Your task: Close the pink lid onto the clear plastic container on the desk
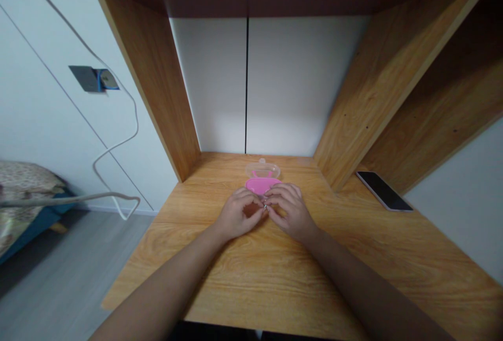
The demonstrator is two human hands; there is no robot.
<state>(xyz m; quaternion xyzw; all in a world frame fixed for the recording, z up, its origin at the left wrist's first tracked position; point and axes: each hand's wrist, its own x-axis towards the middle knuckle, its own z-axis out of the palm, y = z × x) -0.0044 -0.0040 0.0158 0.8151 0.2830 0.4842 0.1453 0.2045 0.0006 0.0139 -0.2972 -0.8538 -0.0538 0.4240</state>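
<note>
My left hand (237, 216) and my right hand (288, 210) meet over the middle of the wooden desk (275, 273), fingers curled and pinched together. Between the fingertips sits a tiny silvery thing (265, 206), too small to name. Just behind the hands lies a small pink case (261, 185) with its clear lid (262, 168) swung back and open. My right fingers partly cover the case's near edge.
A dark phone (383, 190) lies flat at the right side of the desk beside a wooden side panel (377, 95). Another wooden panel (157, 84) stands at the left. A cable (118, 147) hangs along the white wall left, near a bed (23, 199).
</note>
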